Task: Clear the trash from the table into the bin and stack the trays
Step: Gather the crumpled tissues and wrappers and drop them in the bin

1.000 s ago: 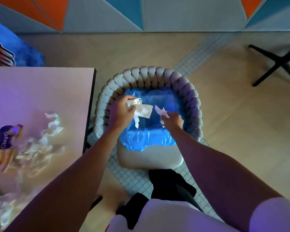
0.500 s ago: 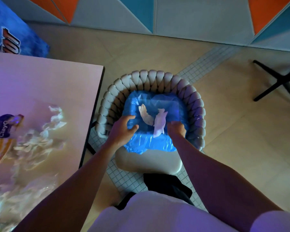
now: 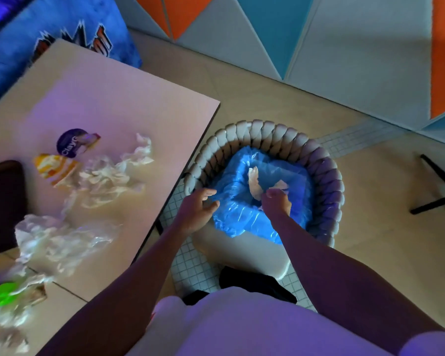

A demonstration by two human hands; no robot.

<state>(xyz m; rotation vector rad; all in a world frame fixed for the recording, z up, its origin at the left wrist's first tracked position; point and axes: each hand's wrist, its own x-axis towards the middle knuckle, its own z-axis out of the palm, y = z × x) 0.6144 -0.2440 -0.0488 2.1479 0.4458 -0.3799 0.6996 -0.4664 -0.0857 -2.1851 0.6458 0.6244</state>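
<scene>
Scraps point(image 3: 253, 182) sit in the bin point(image 3: 267, 129), my left hand point(image 3: 197, 210) released, my right hand point(image 3: 276, 204) I cannot tell; litter point(image 3: 108, 176) on the worktop point(image 3: 113, 98) left of the bin awaits.

Wall point(image 3: 344, 60) orange, teal, grey triangles; beige floor point(image 3: 370, 240); black furniture legs point(image 3: 434, 203) right.

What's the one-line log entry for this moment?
phase: binning; left hand: open; right hand: curled over bin; paper scraps: in bin; table: trash remains

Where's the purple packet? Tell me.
Head view, left: the purple packet lies on the table, just beyond the yellow wrapper, left of the bin.
</scene>
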